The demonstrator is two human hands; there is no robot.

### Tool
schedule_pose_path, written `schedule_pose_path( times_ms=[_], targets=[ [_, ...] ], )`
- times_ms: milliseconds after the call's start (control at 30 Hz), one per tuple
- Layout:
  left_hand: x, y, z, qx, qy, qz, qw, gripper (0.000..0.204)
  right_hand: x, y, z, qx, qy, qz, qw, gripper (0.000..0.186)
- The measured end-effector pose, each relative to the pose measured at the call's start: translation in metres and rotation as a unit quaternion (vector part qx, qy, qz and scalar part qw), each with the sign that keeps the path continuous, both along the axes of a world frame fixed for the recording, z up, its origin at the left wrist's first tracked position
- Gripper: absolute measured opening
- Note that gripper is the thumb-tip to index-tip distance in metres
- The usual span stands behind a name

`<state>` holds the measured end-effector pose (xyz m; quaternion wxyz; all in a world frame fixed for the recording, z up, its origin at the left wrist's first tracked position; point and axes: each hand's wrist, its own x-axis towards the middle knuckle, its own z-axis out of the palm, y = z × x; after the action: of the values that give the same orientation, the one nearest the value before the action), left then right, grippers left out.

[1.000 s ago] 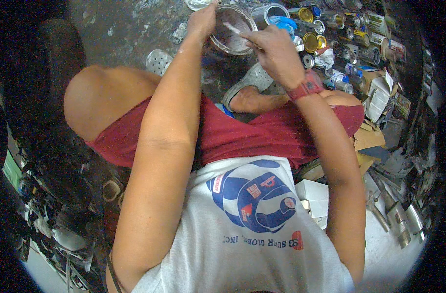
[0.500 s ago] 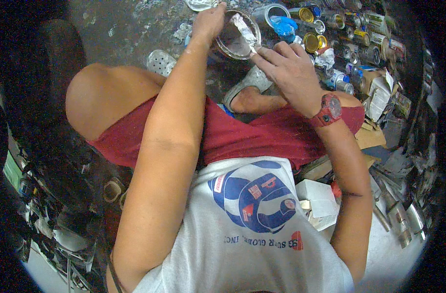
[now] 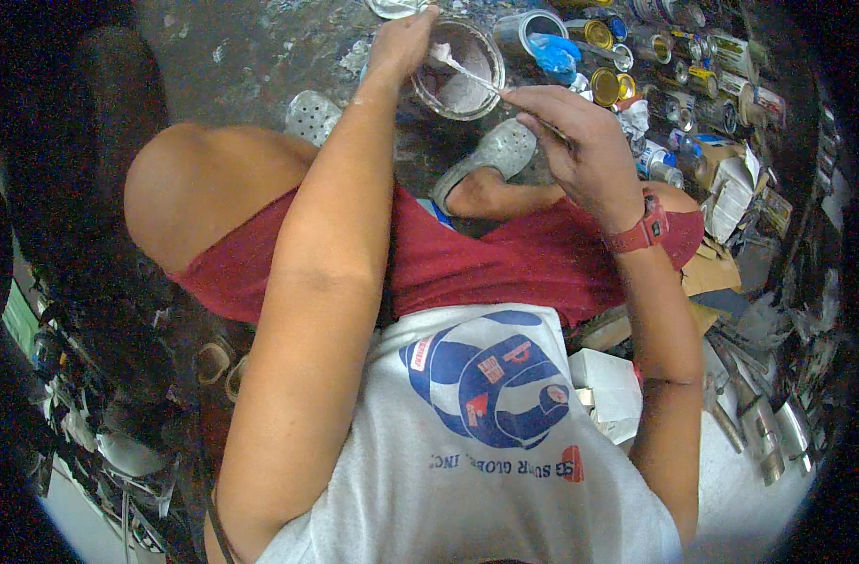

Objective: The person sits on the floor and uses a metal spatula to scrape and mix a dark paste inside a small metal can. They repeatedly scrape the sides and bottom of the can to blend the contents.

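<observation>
Pinches a thin stick (image 3: 473,77) between thumb and fingers of the right hand (image 3: 580,141), nearly closed at the tips and loosely curled behind; slants that stick over the near right edge of a round tub (image 3: 456,114), out to an end bearing a whitish lump (image 3: 441,53), above pale paste (image 3: 462,94) inside; reaches the left hand (image 3: 401,45) to the left side of the tub, with fingers bent and pointing forward, near a whitish lid (image 3: 396,7); cannot tell from above whether closed on the rim or merely beside it; has the tub at top centre, ahead of and between two grey clogs (image 3: 509,150); wears a red watch (image 3: 641,230) on the right wrist; just right of the tub, a pale-rimmed bucket (image 3: 512,39) with a crumpled blue sheet (image 3: 556,56) at its near edge; farther right, many assorted cans (image 3: 606,86), then torn cardboard (image 3: 711,273); beside the right elbow, a white box (image 3: 603,376) and metal tubes (image 3: 768,423).
</observation>
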<state>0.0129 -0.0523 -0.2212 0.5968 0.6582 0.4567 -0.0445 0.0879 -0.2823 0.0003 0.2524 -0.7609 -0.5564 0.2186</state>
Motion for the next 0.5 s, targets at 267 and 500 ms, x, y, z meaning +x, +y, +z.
schedule_pose_path(
  times_ms=[267, 500],
  targets=[
    [-0.029, 0.003, 0.01, 0.012, -0.08, 0.01, 0.997, 0.07, -0.04, 0.007, 0.064, 0.01, 0.045, -0.178, 0.983, 0.02],
    [-0.023, 0.003, 0.008, 0.021, -0.062, 0.03, 0.997, 0.066, -0.034, -0.003, 0.087, 0.073, 0.124, -0.321, 0.936, 0.018]
  ],
)
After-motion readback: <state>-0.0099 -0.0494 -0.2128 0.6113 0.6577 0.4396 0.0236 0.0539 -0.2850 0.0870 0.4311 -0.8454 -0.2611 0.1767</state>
